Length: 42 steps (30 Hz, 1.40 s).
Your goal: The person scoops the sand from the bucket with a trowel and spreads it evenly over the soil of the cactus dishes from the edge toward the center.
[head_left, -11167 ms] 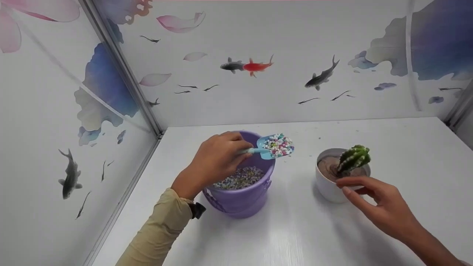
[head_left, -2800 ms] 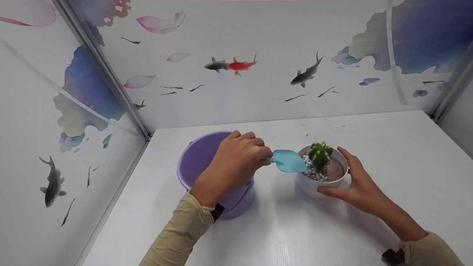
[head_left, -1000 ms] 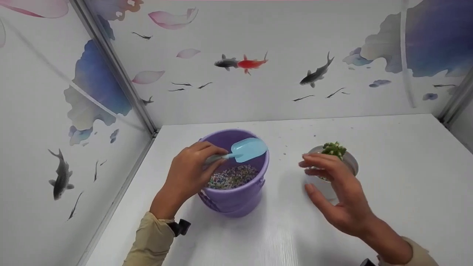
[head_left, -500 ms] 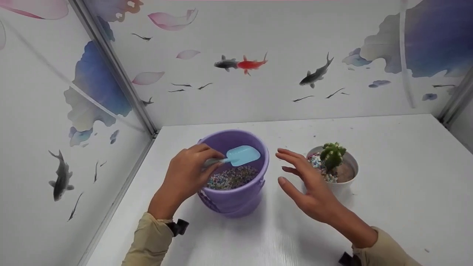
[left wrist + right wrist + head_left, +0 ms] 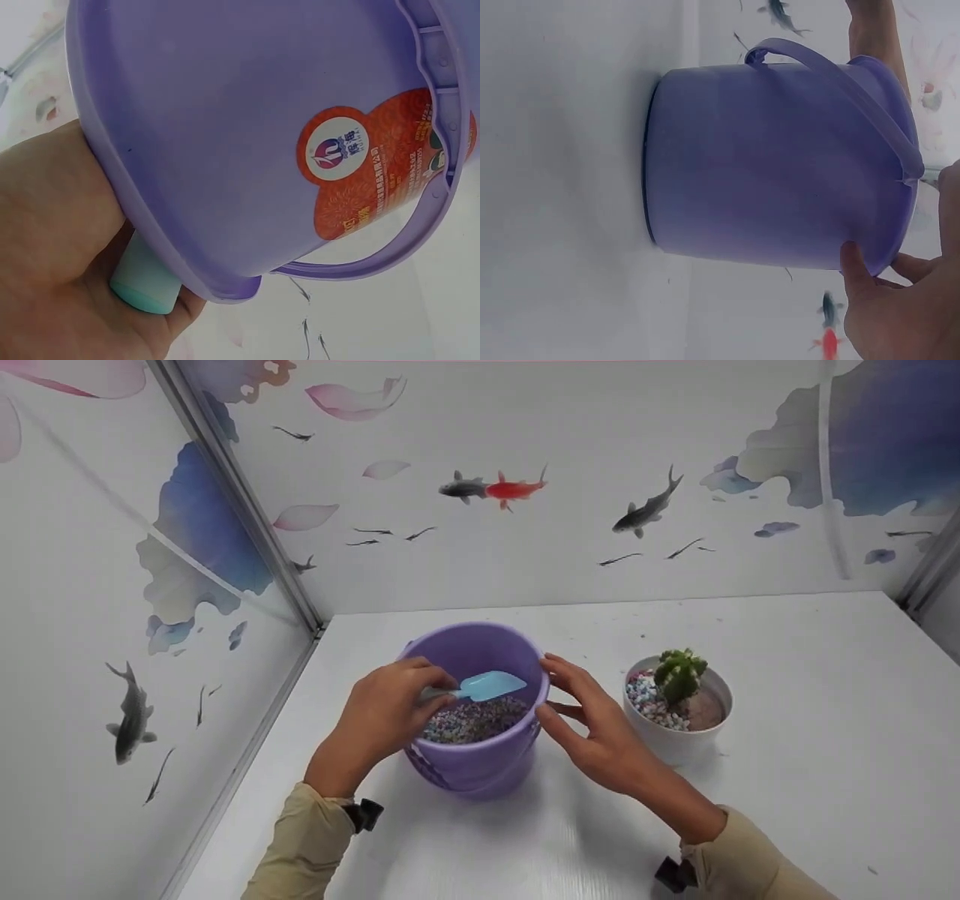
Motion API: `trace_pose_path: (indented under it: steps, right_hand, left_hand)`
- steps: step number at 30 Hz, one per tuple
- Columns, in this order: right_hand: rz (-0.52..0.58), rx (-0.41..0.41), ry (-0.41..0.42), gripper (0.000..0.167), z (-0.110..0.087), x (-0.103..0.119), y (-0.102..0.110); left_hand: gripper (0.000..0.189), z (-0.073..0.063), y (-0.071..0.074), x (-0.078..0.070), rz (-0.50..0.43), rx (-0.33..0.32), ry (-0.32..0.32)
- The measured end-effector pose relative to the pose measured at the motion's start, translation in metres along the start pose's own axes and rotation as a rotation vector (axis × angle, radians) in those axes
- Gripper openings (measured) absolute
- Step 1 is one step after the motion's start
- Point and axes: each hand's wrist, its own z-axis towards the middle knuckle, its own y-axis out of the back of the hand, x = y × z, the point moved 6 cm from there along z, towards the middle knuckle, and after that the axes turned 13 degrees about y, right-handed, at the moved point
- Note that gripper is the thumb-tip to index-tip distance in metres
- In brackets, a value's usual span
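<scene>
My left hand (image 5: 382,705) pinches the handle of a light blue scoop (image 5: 491,685) just over the opening of a purple bucket (image 5: 480,769). No beads are visible on the scoop's blade. Small multicoloured beads (image 5: 472,724) lie inside the bucket. My right hand (image 5: 600,727) touches the bucket's right rim, fingers spread; in the right wrist view its thumb (image 5: 855,262) rests against the outer wall. To the right stands a white pot (image 5: 679,742) with a small green cactus (image 5: 680,675). Beads cover the left part of its surface, while brown soil (image 5: 706,711) shows on the right.
Both containers stand on a white table (image 5: 817,720). A few small specks lie near its back. White panels printed with fish and petals enclose the left and back sides, joined by a metal corner post (image 5: 247,510). The bucket's handle (image 5: 840,82) hangs down outside.
Beads now lie around the cactus, where only soil showed earliest. The right hand has left the pot and moved left onto the bucket's rim. The scoop has tilted and lowered slightly over the bucket.
</scene>
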Motion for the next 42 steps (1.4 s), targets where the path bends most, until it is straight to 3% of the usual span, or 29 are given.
trace_pose_path:
  steps: [6, 14, 17, 21, 25, 29, 37, 42]
  right_hand:
    - [0.022, -0.043, -0.068, 0.066, 0.002, -0.002, -0.003]
    - [0.034, -0.056, -0.077, 0.067, 0.003, -0.001, -0.005]
    - [0.028, -0.05, -0.077, 0.067, 0.003, -0.001, -0.006]
    - [-0.01, -0.046, -0.057, 0.066, 0.004, 0.0, -0.004]
    - [-0.062, -0.055, -0.024, 0.064, 0.005, 0.003, -0.003]
    - [-0.085, -0.07, -0.018, 0.064, 0.006, 0.006, -0.003]
    - [-0.042, -0.079, -0.076, 0.069, 0.007, 0.006, -0.002]
    - [-0.013, -0.077, -0.097, 0.071, 0.006, 0.005, -0.003]
  left_hand:
    - [0.018, 0.004, -0.002, -0.001, -0.002, 0.113, 0.04]
    - [0.014, 0.01, -0.007, -0.007, 0.073, 0.222, 0.041]
    - [0.013, 0.012, -0.009, -0.01, 0.141, 0.215, 0.059]
    - [0.008, 0.015, -0.011, -0.018, 0.293, 0.158, 0.068]
    - [0.018, 0.02, -0.013, -0.025, 0.451, 0.115, 0.08]
    - [0.02, 0.023, -0.012, -0.025, 0.545, 0.091, 0.102]
    - [0.023, 0.031, -0.018, -0.023, 0.559, 0.085, 0.131]
    - [0.011, 0.031, -0.034, -0.02, 0.476, 0.205, 0.211]
